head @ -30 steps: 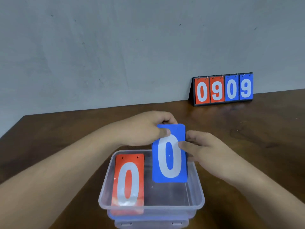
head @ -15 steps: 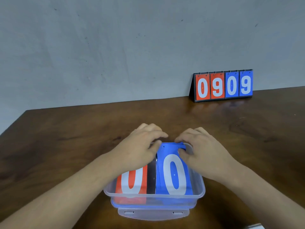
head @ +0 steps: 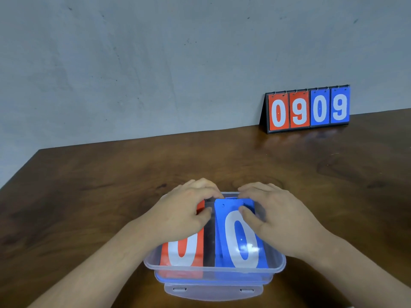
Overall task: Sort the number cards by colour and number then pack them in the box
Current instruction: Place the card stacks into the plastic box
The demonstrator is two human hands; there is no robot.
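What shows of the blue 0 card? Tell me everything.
The blue 0 card is a glossy blue rectangle with a white 0 and two small holes near its far edge. It lies face up in the right half of the clear box, beside the red 0 card. The right hand pinches its far end.

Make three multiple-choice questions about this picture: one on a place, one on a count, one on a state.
1. Where is the blue card? A) right side of the box B) leaning on the wall C) on the bare table
2. How many cards show on the scoreboard? A) two B) four C) six
3. The box is: A) lidded B) open-topped C) overturned

Answers: 1 A, it lies in there beside the red card; 2 B, two red and two blue; 3 B, no lid covers the cards.
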